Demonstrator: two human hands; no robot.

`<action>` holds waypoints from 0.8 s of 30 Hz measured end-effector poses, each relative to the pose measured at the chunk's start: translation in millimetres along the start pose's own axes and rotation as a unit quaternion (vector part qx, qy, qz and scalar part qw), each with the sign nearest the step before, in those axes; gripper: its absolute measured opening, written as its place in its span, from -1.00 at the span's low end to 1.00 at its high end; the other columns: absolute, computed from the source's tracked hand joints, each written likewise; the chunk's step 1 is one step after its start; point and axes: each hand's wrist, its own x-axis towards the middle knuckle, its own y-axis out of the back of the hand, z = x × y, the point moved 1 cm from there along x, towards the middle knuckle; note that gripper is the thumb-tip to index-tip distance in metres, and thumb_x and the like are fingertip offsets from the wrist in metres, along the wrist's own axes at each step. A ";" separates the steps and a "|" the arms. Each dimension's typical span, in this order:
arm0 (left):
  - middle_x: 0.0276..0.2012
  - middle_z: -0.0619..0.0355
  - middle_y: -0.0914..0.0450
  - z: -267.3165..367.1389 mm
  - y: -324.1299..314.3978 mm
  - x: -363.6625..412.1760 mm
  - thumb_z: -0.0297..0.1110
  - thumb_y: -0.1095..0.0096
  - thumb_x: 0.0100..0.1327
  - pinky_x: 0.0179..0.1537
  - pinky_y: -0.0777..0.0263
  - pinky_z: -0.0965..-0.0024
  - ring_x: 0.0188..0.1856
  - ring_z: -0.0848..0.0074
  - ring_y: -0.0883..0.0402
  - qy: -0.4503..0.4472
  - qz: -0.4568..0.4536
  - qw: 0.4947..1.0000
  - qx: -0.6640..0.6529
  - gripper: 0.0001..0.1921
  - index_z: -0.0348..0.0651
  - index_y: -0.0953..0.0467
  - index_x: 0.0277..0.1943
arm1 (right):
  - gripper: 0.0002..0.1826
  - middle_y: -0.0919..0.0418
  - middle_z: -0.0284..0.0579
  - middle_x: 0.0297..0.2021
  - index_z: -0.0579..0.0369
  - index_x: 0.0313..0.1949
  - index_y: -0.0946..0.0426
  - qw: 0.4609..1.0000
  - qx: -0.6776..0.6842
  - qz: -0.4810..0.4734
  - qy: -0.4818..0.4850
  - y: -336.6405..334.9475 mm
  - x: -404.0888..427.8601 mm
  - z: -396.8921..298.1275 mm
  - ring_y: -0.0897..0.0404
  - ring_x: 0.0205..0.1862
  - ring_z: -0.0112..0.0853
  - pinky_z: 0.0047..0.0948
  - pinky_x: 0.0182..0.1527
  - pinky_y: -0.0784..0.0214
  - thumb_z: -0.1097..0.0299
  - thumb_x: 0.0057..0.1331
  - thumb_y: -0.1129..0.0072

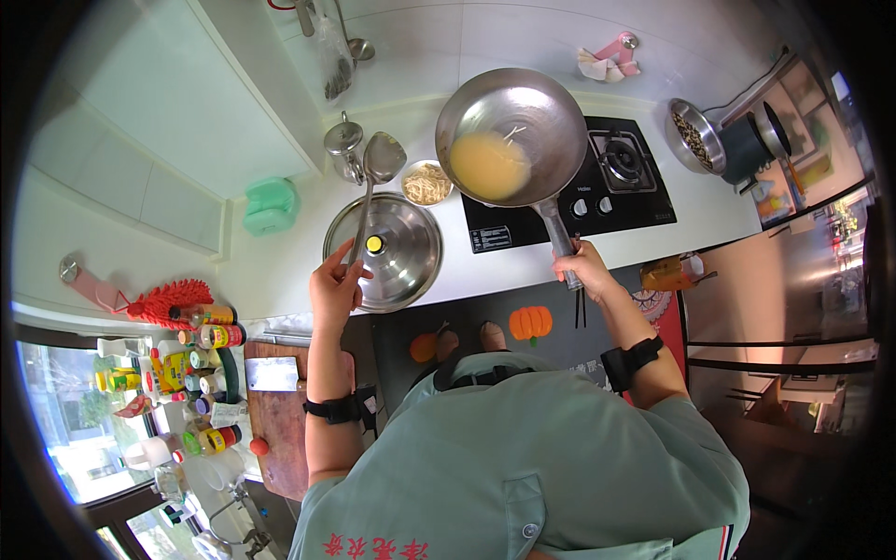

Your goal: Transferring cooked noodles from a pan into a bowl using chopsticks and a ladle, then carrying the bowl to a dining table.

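Note:
My left hand (333, 288) grips the handle of a metal wok spatula (384, 158), its blade pointing away from me. Below the spatula lies a domed steel lid (409, 255) with a yellow-topped knob. My right hand (589, 271) is closed around the handle of a steel wok (546, 133), which is over the left side of a black gas hob (504, 227). Yellow liquid (490, 166) pools in the wok, with a few pale strips at its edge. Thin dark sticks (580, 308), apparently chopsticks, show by my right hand. A bowl of pale shreds (427, 184) sits left of the wok.
Behind the lid stands a steel pot with a lid (344, 138). To the right are a bare burner (621, 159) and a steel bowl of dark and pale pieces (693, 140). A cleaver (271, 374) rests on a wooden cutting board (276, 441) at left, near several bottles (222, 336).

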 end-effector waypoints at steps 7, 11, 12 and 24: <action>-0.52 0.16 -0.63 -4.9 10.0 5.8 -0.54 -0.13 0.29 -0.74 -0.12 0.59 -0.76 0.75 -0.28 -0.012 -0.004 0.999 0.037 -0.59 -0.27 -0.42 0.21 | -0.90 -0.49 -0.19 -0.68 0.14 -0.54 -0.45 1.000 -0.005 0.025 0.005 -10.2 3.6 -6.9 -0.48 -0.63 -0.44 -0.49 -0.47 -0.28 0.45 -0.05 -0.20; -0.53 0.18 -0.62 -9.3 15.6 10.1 -0.53 -0.15 0.28 -0.72 -0.12 0.59 -0.75 0.75 -0.28 -0.020 0.002 0.999 0.050 -0.58 -0.28 -0.42 0.21 | -0.90 -0.48 -0.20 -0.68 0.14 -0.55 -0.45 1.000 -0.015 0.022 0.015 -17.6 3.7 -8.2 -0.48 -0.63 -0.44 -0.49 -0.47 -0.28 0.46 -0.05 -0.20; -0.54 0.19 -0.62 -11.2 16.6 10.8 -0.53 -0.15 0.27 -0.71 -0.12 0.58 -0.75 0.75 -0.28 -0.023 0.005 0.999 0.048 -0.58 -0.28 -0.42 0.20 | -0.90 -0.48 -0.20 -0.68 0.15 -0.56 -0.44 0.999 -0.017 0.024 0.012 -20.1 2.6 -9.8 -0.47 -0.63 -0.44 -0.49 -0.47 -0.27 0.46 -0.06 -0.19; -0.55 0.19 -0.62 -13.8 21.9 12.8 -0.53 -0.15 0.27 -0.70 -0.13 0.58 -0.75 0.75 -0.28 -0.016 0.011 0.999 0.043 -0.59 -0.31 -0.42 0.19 | -0.88 -0.49 -0.18 -0.67 0.17 -0.56 -0.42 0.997 -0.054 0.046 0.019 -30.9 9.4 -10.1 -0.48 -0.64 -0.45 -0.49 -0.48 -0.26 0.50 -0.09 -0.20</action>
